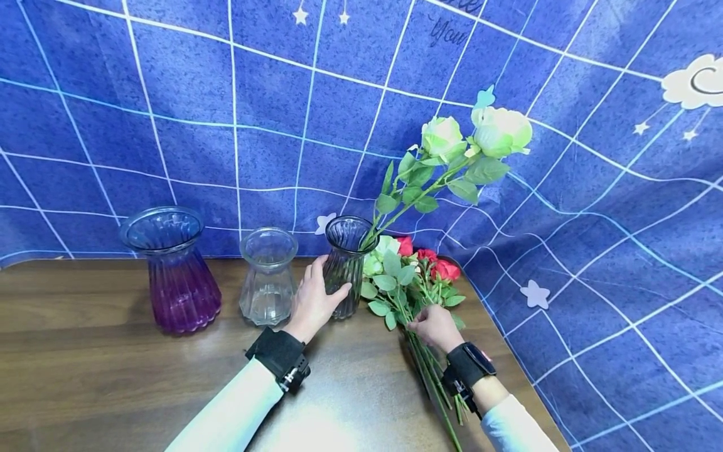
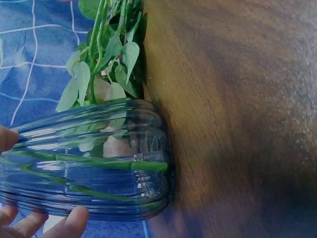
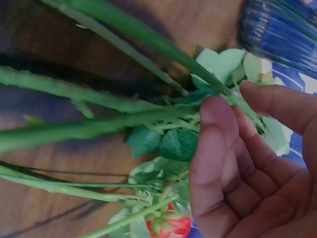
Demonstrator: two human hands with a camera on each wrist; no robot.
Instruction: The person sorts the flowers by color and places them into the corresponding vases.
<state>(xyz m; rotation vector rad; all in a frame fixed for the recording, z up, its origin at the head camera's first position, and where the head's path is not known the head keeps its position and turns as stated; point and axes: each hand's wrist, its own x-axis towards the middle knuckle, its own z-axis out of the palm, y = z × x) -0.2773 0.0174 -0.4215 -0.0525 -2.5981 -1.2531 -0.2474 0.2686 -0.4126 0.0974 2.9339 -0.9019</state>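
A person's left hand wraps thumb and fingers around a grey glass vase standing on the table, two pale roses leaning out of it. The half-curled right hand reaches a green stem among loose flowers just beside; whether thumb and forefinger have closed on it, the wrist view does not settle. Sound handling would pinch one stem alone, ease its leaves free and steady the vase against the roses' lean.
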